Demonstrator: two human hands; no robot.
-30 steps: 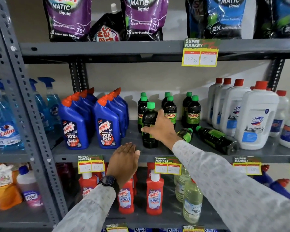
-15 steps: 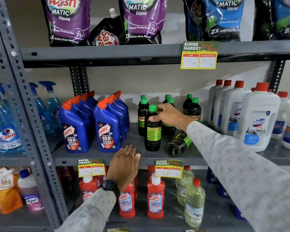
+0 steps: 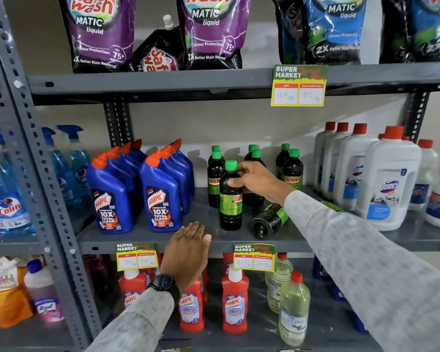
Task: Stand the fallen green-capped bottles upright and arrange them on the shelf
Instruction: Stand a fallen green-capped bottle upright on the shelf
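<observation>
Several dark green-capped bottles [image 3: 292,171] stand upright at the back of the middle shelf [image 3: 148,237]. One more upright bottle [image 3: 230,207] stands in front of them, and my right hand [image 3: 257,182] is closed around its shoulder just under the cap. Just right of it a fallen bottle [image 3: 268,221] lies on its side, base toward me. A second fallen bottle [image 3: 331,206] shows only a strip of green label behind my right sleeve. My left hand [image 3: 188,246] rests flat on the shelf's front edge, holding nothing.
Blue Harpic bottles [image 3: 160,201] stand close on the left of the green-capped group, and white red-capped jugs [image 3: 388,184] close on the right. Price tags [image 3: 254,257] hang from the shelf edge. Detergent pouches [image 3: 211,34] fill the shelf above, red bottles [image 3: 235,301] the one below.
My right hand has slid from the front bottle's side up to its cap and now holds its shoulder; the bottle's label has turned. The left hand stays on the shelf edge.
</observation>
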